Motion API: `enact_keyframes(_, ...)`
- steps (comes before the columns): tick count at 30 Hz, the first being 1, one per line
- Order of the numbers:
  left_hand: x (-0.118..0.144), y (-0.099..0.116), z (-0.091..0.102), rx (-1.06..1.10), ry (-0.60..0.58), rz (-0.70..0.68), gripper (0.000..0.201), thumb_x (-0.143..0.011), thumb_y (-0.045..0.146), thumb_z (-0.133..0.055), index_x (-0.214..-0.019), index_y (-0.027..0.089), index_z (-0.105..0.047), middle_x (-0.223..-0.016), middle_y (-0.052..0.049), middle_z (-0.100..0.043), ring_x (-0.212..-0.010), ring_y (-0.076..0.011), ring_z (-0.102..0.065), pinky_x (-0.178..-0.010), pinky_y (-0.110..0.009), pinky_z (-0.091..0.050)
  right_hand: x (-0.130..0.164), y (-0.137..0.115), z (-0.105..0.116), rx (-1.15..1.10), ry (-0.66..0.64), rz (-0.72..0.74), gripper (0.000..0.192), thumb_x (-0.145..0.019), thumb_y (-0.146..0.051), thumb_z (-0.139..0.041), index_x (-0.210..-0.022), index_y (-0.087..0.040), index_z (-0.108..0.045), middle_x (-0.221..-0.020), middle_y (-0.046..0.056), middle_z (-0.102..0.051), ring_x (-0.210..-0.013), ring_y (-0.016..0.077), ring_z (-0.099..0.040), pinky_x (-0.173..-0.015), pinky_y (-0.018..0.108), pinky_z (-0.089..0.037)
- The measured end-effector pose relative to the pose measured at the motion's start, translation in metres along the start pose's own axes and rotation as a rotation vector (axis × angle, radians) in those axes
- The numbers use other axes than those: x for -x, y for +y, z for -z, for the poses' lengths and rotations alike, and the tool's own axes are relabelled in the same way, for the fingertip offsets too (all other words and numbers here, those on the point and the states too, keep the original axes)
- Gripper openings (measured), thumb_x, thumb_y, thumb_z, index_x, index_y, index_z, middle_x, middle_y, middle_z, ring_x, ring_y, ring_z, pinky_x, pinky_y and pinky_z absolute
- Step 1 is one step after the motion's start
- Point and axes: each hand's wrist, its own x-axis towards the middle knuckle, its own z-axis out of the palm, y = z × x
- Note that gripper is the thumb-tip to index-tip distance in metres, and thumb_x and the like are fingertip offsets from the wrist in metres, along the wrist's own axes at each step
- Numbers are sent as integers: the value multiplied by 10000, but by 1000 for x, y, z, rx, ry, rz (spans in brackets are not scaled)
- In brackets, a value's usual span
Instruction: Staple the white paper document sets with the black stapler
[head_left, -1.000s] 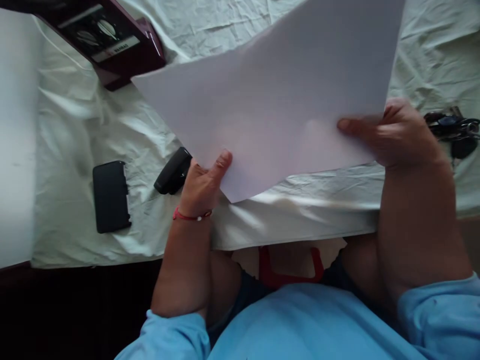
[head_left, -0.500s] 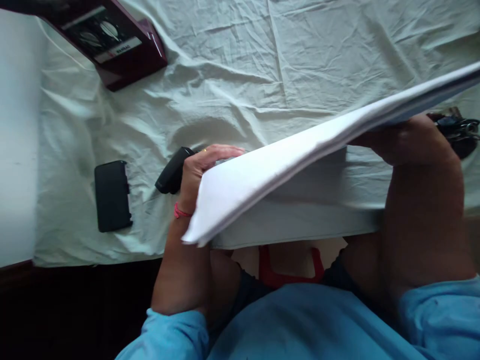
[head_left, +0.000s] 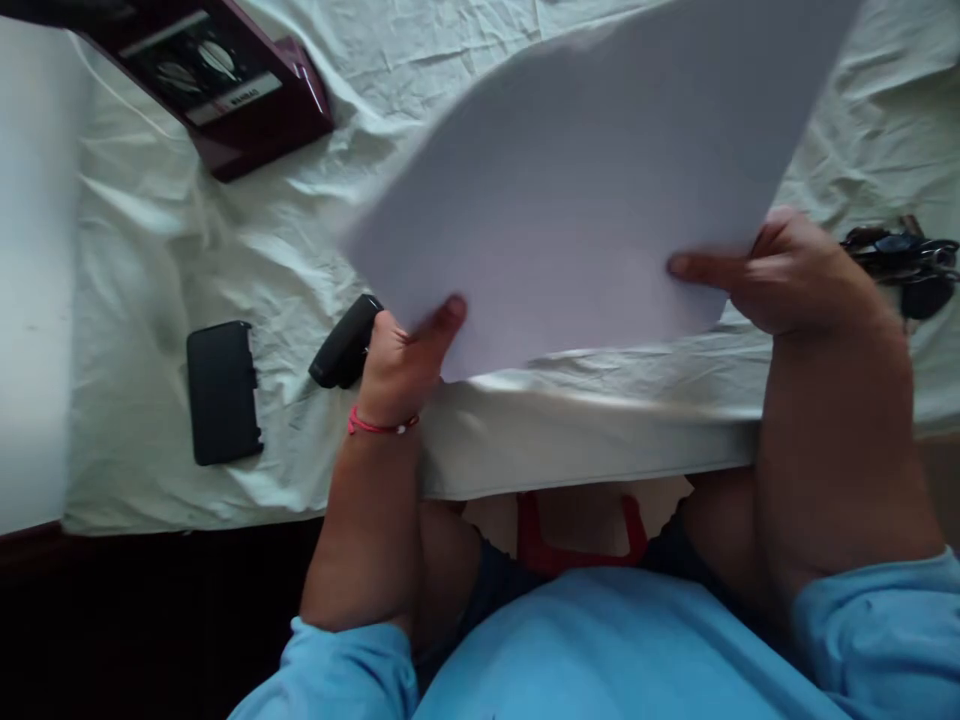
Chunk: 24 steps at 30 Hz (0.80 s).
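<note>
Both my hands hold white paper (head_left: 585, 190) above the cloth-covered table, its broad face turned toward me and its left side curving away. At its lower left edge my left hand (head_left: 409, 355) pinches it, thumb on the near face and fingers hidden behind. My right hand (head_left: 780, 270) grips the right edge the same way, thumb pointing inward. Whether this is one sheet or a few cannot be told from the face. Just left of my left hand lies a black object (head_left: 341, 345), partly covered by that hand.
A black phone-like case (head_left: 223, 393) lies at the left. A dark maroon box-shaped device (head_left: 255, 100) with a printed panel stands at the back left, a white cable near it. Dark glasses-like items (head_left: 911, 262) lie at the far right. The wrinkled pale cloth (head_left: 285, 230) covers the table.
The paper has swung from nearly edge-on to showing its broad face, its far side now reaching toward the back. Both thumbs have come into view on it.
</note>
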Motion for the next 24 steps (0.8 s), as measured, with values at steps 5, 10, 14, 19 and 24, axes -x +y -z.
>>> enact_keyframes(5, 3, -2, -5, 74, 23, 111, 423, -763, 548, -970, -1050, 268, -837, -1214, -94, -822, -1136, -299, -766, -1066, -476, -631, -1, 2, -2, -98, -24, -118, 455, -714, -399, -977, -1073, -163, -827, -1169, 93, -787, -917, 193, -732, -841, 352, -657)
enact_keyframes(10, 4, 2, -6, 140, 31, 165, 456, -745, 530, -968, -1060, 236, -817, -1277, -102, -812, -1161, -297, -775, -1049, -462, -650, 0, -2, -7, -207, 5, -112, 390, -686, -297, -976, -1027, -177, -831, -1156, 64, -793, -951, 187, -743, -851, 322, -656)
enact_keyframes(14, 3, 4, -8, 212, 14, 214, 404, -780, 494, -938, -1064, 240, -800, -1168, -100, -835, -1189, -347, -781, -1014, -499, -674, 2, -6, -13, -287, 52, -146, 367, -645, -241, -975, -975, -170, -832, -1084, 49, -801, -895, 170, -744, -850, 322, -660)
enact_keyframes(19, -1, 0, -6, 203, 43, 331, 376, -799, 562, -885, -835, 222, -728, -837, -91, -809, -1079, -391, -815, -892, -507, -711, 2, -14, -17, -265, 134, -203, 308, -605, -197, -944, -881, -147, -819, -960, 55, -784, -775, 161, -702, -756, 332, -637)
enact_keyframes(24, -5, -6, 0, 207, 5, 388, 363, -795, 539, -895, -813, 234, -700, -764, -103, -769, -1006, -402, -824, -796, -482, -717, 0, -20, -24, -283, 160, -257, 272, -584, -145, -921, -820, -119, -786, -903, 79, -753, -808, 195, -709, -850, 401, -648)
